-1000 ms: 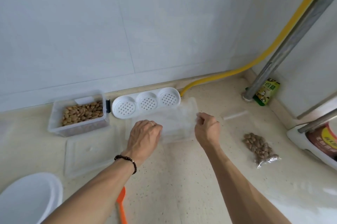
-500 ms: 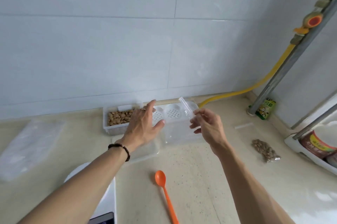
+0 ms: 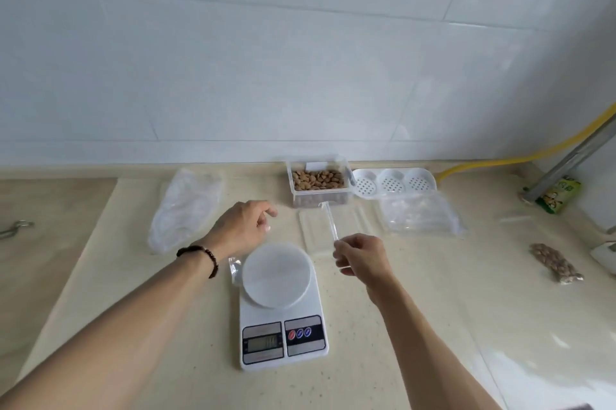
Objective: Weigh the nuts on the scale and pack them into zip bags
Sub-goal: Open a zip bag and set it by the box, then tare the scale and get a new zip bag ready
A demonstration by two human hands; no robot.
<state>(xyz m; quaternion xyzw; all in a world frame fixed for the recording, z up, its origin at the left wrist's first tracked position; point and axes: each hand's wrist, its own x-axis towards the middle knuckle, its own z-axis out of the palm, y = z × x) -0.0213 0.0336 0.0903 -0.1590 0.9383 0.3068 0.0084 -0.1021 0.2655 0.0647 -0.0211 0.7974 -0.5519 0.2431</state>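
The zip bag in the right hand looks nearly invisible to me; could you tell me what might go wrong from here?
1. The right hand pinches the clear zip bag only at one end, so it may slip or stay closed when nuts go in.
2. The bag hangs close to the open nut container; a swing might knock it.
3. The scale display already shows digits I cannot read with its platform bare, so weighing may start off zero.

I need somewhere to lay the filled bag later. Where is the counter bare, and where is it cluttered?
Bare counter lies right of the scale, toward the packed nut bag, and left of it below the crumpled plastic. The back strip is crowded: nut box, its lid, white tray, bag stack.
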